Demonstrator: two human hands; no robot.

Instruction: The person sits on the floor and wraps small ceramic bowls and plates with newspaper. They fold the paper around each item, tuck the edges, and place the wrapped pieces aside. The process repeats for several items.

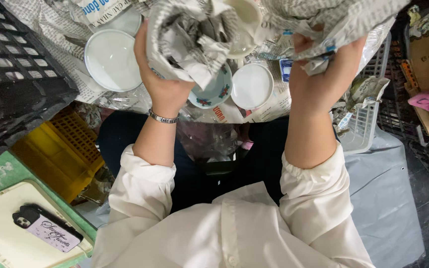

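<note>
left hand (162, 82) closed on crumpled newspaper (194, 42), raised above lap. right hand (323, 74) gripping same newspaper at opposite side. white bowl (244, 25) partly wrapped in paper between hands. below: floral bowl (214, 92), white dish (251, 85), white plate (111, 59) on newspaper. phone (45, 228) on tray, lower left.

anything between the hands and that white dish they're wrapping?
Yes: crumpled newspaper. The left hand and right hand both grip the paper, not the white dish, whose rim shows between the folds near the top. Whether any fingers touch the dish under the paper cannot be seen.
</note>
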